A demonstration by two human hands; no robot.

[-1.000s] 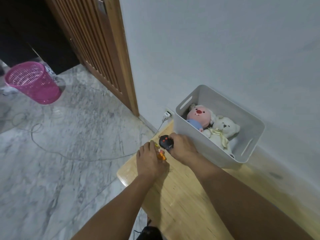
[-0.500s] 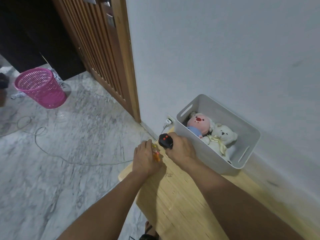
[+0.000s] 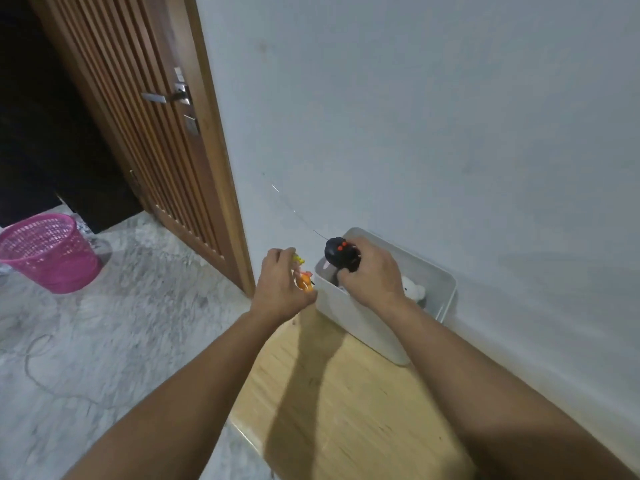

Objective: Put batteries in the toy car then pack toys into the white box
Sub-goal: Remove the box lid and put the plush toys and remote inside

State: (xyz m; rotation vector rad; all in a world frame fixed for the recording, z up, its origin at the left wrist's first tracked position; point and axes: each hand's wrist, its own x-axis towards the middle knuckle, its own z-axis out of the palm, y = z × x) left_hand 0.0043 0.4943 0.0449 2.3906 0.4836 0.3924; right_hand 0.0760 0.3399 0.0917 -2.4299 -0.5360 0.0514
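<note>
The right hand (image 3: 372, 275) is raised over the near-left corner of the white rectangular plastic box (image 3: 360, 323), which stands on the pale wooden bench (image 3: 346, 410) against the grey wall. Its fingers are curled closed around a black rounded remote controller with orange-red buttons (image 3: 339, 256); a thin wire aerial runs from the controller up and to the left across the wall. The controller sits directly above the box's open mouth, just inside the left rim, so the drop point lies straight below the fingers. The left hand (image 3: 282, 289) is outside the box, just beside its left wall, with fingers closed on a small orange and yellow plastic toy (image 3: 304, 280); whether this is the toy car cannot be confirmed, as most of it is covered by the hand. The toy's long axis appears to run roughly upright, yellow end uppermost. It lies to the left of the rim and must travel rightward over the wall to be packed. A white plush bear (image 3: 414, 291) is partly visible inside the box, right of the right wrist; other contents are hidden by the hand. Judgement: the right hand is the nearer to release, needing only to lower and open, taking care that the aerial clears the rim. The left hand's item follows. Battery status cannot be determined.
</note>
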